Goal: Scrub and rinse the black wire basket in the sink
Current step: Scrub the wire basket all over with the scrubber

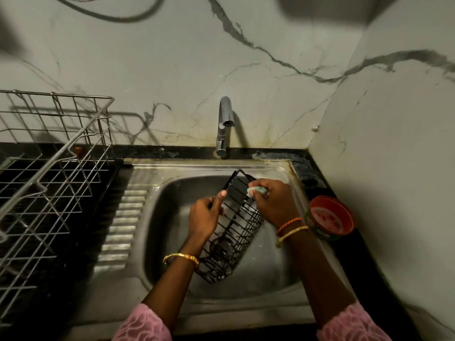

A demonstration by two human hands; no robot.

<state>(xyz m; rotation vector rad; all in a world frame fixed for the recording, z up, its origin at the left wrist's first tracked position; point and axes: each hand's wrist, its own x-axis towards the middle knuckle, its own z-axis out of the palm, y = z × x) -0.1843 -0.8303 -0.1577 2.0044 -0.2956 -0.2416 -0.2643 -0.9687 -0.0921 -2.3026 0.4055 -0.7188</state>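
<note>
A: We're over a steel sink set in a black tabletop, marble wall behind, tap at twelve o'clock.

B: And our left hand grips the black wire basket, tilted over the basin; our right hand clutches a pale green scrubber against its upper end.

A: Tight at three o'clock: a red tub on the rim, wall close. At nine, a wire dish rack crowds the drainboard.

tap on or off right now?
Off, as far as visible: no stream falls from the faucet spout into the sink.
</note>
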